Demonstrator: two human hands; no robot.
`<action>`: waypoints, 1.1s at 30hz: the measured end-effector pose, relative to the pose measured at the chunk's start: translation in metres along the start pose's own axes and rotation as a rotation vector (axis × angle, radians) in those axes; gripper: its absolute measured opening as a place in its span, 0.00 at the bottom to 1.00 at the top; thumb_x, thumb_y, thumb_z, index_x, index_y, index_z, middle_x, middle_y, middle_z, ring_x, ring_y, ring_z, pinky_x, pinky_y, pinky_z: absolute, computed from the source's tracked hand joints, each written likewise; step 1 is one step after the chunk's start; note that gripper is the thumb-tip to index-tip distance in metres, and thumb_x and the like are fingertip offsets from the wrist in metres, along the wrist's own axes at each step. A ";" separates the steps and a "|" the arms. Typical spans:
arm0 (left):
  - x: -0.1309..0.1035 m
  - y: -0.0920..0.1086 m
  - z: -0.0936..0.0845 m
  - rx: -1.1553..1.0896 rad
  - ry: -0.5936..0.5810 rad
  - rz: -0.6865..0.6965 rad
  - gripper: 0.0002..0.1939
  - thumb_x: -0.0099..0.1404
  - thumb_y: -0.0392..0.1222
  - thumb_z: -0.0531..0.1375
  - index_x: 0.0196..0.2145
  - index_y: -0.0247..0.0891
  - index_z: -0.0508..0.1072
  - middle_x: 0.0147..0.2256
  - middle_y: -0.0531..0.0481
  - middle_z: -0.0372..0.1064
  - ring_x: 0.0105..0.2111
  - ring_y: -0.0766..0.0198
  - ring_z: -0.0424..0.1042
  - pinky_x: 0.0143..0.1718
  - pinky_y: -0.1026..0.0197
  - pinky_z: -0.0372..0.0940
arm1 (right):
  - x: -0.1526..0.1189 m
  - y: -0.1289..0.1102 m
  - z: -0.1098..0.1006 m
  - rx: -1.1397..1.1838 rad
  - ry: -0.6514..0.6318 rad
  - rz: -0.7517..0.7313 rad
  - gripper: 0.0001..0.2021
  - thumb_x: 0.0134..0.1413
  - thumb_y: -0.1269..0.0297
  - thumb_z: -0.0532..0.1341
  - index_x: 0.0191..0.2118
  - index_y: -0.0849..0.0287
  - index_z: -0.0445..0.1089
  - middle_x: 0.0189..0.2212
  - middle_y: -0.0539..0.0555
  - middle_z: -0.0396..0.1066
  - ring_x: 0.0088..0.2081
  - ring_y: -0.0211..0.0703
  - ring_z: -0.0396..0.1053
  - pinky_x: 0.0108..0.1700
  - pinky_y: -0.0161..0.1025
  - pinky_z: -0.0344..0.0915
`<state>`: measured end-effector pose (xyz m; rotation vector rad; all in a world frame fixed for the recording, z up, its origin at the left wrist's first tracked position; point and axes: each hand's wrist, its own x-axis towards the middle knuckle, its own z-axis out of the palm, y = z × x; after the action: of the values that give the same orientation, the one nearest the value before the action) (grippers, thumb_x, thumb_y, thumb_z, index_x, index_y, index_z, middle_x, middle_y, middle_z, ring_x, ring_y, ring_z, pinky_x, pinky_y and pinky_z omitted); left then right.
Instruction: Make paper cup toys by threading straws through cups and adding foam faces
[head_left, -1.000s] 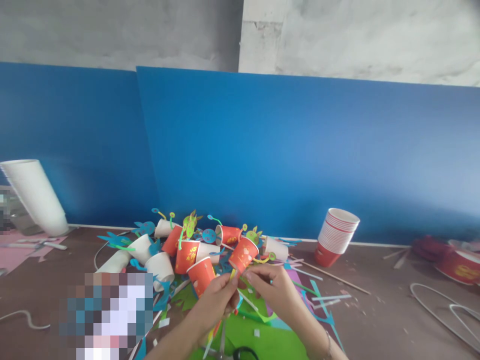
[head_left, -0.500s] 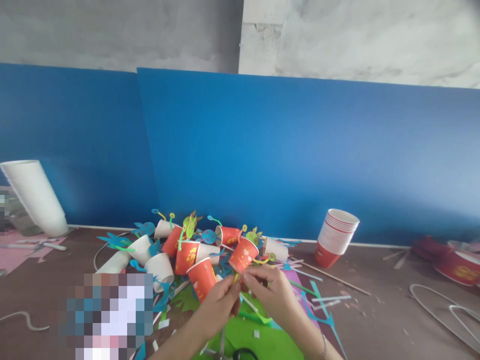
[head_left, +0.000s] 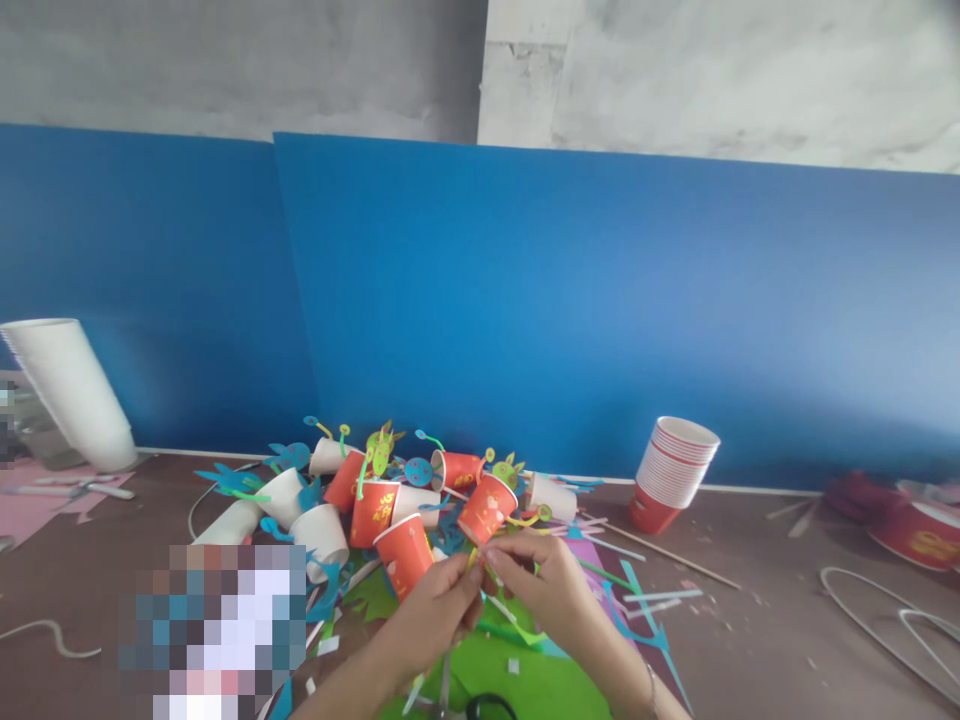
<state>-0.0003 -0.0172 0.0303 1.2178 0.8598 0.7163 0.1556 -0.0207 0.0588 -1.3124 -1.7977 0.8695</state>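
My left hand (head_left: pixel 442 605) and my right hand (head_left: pixel 536 580) meet at the middle of the table, fingertips pinched together on a small yellow paper piece (head_left: pixel 473 557). Fingers hide most of it. Just behind the fingertips lies a red paper cup (head_left: pixel 487 510), tilted. Another red cup (head_left: pixel 405 556) leans left of my left hand. Below my hands is green paper (head_left: pixel 517 685), with the dark handle of scissors (head_left: pixel 490 706) at the bottom edge.
Red and white cups with paper shapes are piled behind my hands. A cup stack (head_left: pixel 675 475) stands at right, a white stack (head_left: pixel 71 395) at left. A thin stick (head_left: pixel 675 557), paper strips and a cable (head_left: pixel 862 620) lie right; a blue panel (head_left: pixel 525 300) stands behind.
My hands hold almost the same place, with only slight finger movement around the yellow piece. The cups have not visibly moved.
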 end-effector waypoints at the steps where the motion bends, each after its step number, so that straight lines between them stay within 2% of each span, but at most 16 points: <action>1: 0.000 0.000 0.000 -0.004 -0.007 -0.002 0.31 0.52 0.73 0.56 0.31 0.39 0.64 0.14 0.64 0.52 0.14 0.74 0.43 0.18 0.64 0.38 | 0.000 0.000 0.000 -0.020 0.004 -0.009 0.17 0.57 0.64 0.55 0.21 0.61 0.72 0.18 0.49 0.65 0.22 0.35 0.59 0.26 0.32 0.54; 5: -0.001 0.002 0.002 -0.047 -0.029 -0.014 0.32 0.51 0.72 0.58 0.36 0.40 0.64 0.14 0.67 0.47 0.13 0.74 0.40 0.17 0.64 0.37 | 0.000 0.001 0.000 -0.071 0.027 -0.015 0.15 0.56 0.65 0.55 0.23 0.60 0.74 0.19 0.50 0.66 0.23 0.36 0.59 0.26 0.33 0.55; 10: -0.002 0.006 0.002 -0.101 -0.091 -0.033 0.31 0.50 0.73 0.59 0.34 0.41 0.63 0.13 0.68 0.41 0.14 0.75 0.36 0.18 0.64 0.34 | 0.001 0.005 0.002 -0.069 0.037 -0.023 0.15 0.56 0.63 0.56 0.24 0.61 0.75 0.20 0.50 0.68 0.24 0.37 0.60 0.27 0.33 0.56; 18: -0.002 0.006 0.000 -0.087 -0.087 -0.048 0.30 0.50 0.71 0.60 0.30 0.41 0.61 0.14 0.67 0.45 0.14 0.75 0.38 0.19 0.64 0.35 | 0.000 -0.002 -0.003 0.065 -0.027 0.042 0.16 0.56 0.61 0.55 0.24 0.61 0.74 0.18 0.49 0.65 0.21 0.35 0.58 0.24 0.32 0.53; 23: -0.002 0.005 0.000 -0.061 -0.023 -0.041 0.32 0.49 0.73 0.58 0.29 0.40 0.60 0.16 0.65 0.52 0.15 0.76 0.45 0.18 0.66 0.39 | 0.000 0.001 -0.003 0.070 0.056 0.054 0.16 0.57 0.60 0.55 0.26 0.62 0.76 0.19 0.49 0.65 0.21 0.35 0.59 0.25 0.33 0.55; 27: -0.002 0.001 0.001 0.021 -0.031 -0.005 0.32 0.54 0.74 0.54 0.33 0.39 0.61 0.17 0.62 0.58 0.13 0.74 0.54 0.16 0.67 0.48 | 0.000 0.001 -0.002 0.003 0.008 0.006 0.17 0.57 0.61 0.55 0.24 0.61 0.75 0.19 0.49 0.66 0.21 0.35 0.58 0.25 0.33 0.55; 30: -0.003 0.001 0.000 0.024 -0.059 -0.005 0.33 0.54 0.74 0.54 0.37 0.39 0.62 0.17 0.63 0.57 0.12 0.72 0.56 0.15 0.67 0.51 | -0.002 -0.001 -0.001 -0.085 0.026 -0.036 0.17 0.57 0.63 0.55 0.23 0.60 0.76 0.19 0.50 0.67 0.23 0.36 0.59 0.27 0.33 0.56; 33: -0.003 0.002 -0.001 0.018 -0.064 -0.014 0.35 0.53 0.74 0.55 0.40 0.38 0.63 0.17 0.64 0.57 0.11 0.72 0.54 0.13 0.67 0.49 | -0.003 0.000 0.000 -0.153 0.070 -0.073 0.15 0.56 0.64 0.56 0.25 0.59 0.77 0.20 0.50 0.69 0.26 0.38 0.62 0.31 0.34 0.57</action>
<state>-0.0025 -0.0192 0.0329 1.2437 0.8226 0.6560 0.1563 -0.0234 0.0588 -1.3466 -1.8751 0.6496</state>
